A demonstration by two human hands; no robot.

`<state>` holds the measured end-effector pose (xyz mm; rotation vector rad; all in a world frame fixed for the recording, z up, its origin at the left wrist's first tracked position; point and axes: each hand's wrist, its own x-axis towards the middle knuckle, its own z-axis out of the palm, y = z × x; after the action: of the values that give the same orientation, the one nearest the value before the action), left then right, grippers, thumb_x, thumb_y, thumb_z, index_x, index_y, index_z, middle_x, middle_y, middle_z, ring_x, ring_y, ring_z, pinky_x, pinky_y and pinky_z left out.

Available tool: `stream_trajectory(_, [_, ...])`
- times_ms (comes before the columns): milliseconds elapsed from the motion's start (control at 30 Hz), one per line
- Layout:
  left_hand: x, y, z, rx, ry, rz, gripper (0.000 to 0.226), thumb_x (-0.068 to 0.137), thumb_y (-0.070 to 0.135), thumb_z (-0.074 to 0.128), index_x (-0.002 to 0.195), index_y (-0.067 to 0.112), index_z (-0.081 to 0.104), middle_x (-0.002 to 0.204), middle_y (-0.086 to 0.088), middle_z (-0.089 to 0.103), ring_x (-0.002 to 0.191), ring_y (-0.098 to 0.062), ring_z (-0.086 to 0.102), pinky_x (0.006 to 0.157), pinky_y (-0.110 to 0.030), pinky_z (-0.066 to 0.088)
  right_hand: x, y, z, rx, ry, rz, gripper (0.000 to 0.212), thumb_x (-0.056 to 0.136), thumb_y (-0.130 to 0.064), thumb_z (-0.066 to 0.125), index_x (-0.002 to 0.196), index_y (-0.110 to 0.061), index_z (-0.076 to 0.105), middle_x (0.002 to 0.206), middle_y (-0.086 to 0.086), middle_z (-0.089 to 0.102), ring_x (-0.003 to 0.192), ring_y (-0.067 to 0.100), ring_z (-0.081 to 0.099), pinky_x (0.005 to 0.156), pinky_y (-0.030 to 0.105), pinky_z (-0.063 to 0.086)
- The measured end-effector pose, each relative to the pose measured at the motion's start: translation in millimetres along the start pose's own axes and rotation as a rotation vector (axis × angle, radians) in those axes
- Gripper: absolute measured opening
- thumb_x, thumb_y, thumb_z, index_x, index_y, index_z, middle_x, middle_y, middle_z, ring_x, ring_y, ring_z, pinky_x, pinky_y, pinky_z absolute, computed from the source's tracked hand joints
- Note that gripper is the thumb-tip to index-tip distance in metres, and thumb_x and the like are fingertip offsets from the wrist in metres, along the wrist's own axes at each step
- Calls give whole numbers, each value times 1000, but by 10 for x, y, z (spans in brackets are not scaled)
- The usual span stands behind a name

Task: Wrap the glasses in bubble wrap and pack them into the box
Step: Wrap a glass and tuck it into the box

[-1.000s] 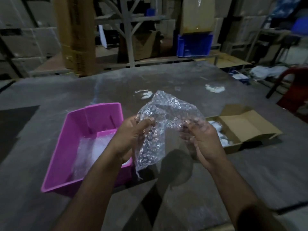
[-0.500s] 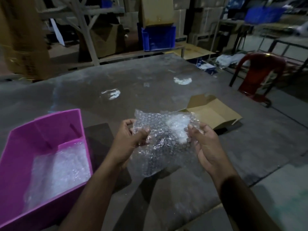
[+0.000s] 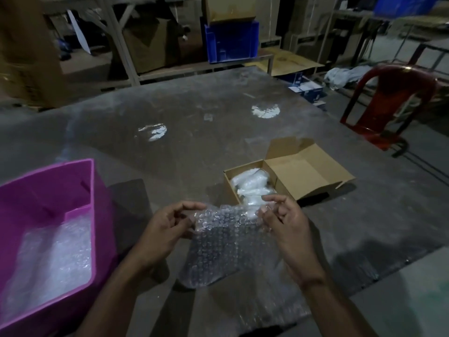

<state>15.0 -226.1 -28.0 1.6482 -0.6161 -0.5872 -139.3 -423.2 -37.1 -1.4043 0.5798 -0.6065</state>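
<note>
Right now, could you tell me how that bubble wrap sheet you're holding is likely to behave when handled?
Probably floppy: the bubble wrap sheet sags below where the left hand and right hand pinch its top edge. Likely very light, since fingertips alone hold it up. It may crumple easily; its lower edge already curls.

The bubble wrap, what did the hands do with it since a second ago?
Both hands, left hand and right hand, lowered the bubble wrap from upright to spread flatter, near the cardboard box. They still pinch its top corners. The pink tub stayed put.
</note>
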Motion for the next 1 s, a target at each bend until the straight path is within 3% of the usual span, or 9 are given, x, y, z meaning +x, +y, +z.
stream_trajectory(100, [50, 111, 52, -16, 20, 27, 40, 95, -9, 58, 120, 19, 71, 104, -4, 74, 74, -8, 63, 74, -24, 58, 96, -74, -119, -9, -76, -26, 26, 93, -9, 68, 114, -23, 72, 99, -10, 76, 88, 7, 71, 70, 20, 55])
stream_trajectory(200, [113, 196, 90, -41, 44, 43, 38, 85, 8, 75, 119, 24, 74, 107, -12, 77, 89, -15, 68, 87, -29, 56, 187, -85, -227, 13, -97, 1, 40, 84, -10, 77, 120, -25, 72, 108, 3, 76, 106, 25, 71, 90, 37, 59])
stream_trajectory(300, [164, 290, 164, 75, 122, 83, 32, 78, 20, 80, 108, 30, 79, 112, 2, 77, 102, -11, 70, 91, -23, 54, 259, -115, -318, -6, -104, -9, 43, 79, -9, 80, 119, -21, 72, 103, 12, 75, 103, 35, 70, 93, 46, 58])
stream_trajectory(400, [199, 357, 244, 263, 179, 117, 29, 75, 28, 82, 104, 30, 79, 104, 13, 77, 96, -9, 72, 87, -28, 60, 316, -186, -424, -155, -99, -98, 20, 82, -14, 80, 100, -20, 76, 95, 9, 73, 93, 27, 71, 85, 33, 61])
stream_trajectory(500, [253, 358, 285, 454, 217, 207, 13, 77, 36, 81, 87, 30, 77, 96, 8, 70, 95, -11, 67, 86, -33, 57, 400, -262, -518, -387, -81, -220, 5, 84, -24, 78, 84, -25, 73, 105, -5, 60, 97, 6, 62, 78, 14, 52])
stream_trajectory(633, [287, 379, 367, 405, 122, 225, 13, 83, 36, 75, 85, 24, 69, 122, 10, 60, 120, -3, 58, 97, -16, 47, 517, -288, -602, -234, -158, -196, 7, 85, -28, 73, 87, -21, 74, 115, -10, 64, 111, 7, 62, 84, 24, 54])
stream_trajectory(800, [324, 358, 505, 217, 112, 160, 20, 90, 42, 71, 91, 24, 62, 85, 0, 70, 81, -17, 67, 76, -40, 54, 592, -271, -642, -27, -185, -102, 12, 97, -16, 64, 102, -23, 73, 97, 4, 76, 91, 24, 73, 74, 36, 60])
stream_trajectory(867, [338, 363, 588, 97, 134, 145, 20, 93, 29, 72, 95, 14, 58, 79, -2, 68, 75, -19, 67, 73, -39, 58, 613, -269, -656, 13, -186, -107, 19, 98, -16, 63, 111, -27, 70, 97, 7, 75, 90, 28, 73, 75, 43, 62])
stream_trajectory(1000, [355, 365, 777, -109, 223, 77, 18, 95, 14, 62, 110, 12, 52, 76, -3, 64, 65, -14, 61, 62, -34, 59, 679, -262, -737, 20, -209, -129, 26, 101, -10, 57, 113, -27, 72, 90, -8, 73, 86, 16, 71, 74, 31, 58])
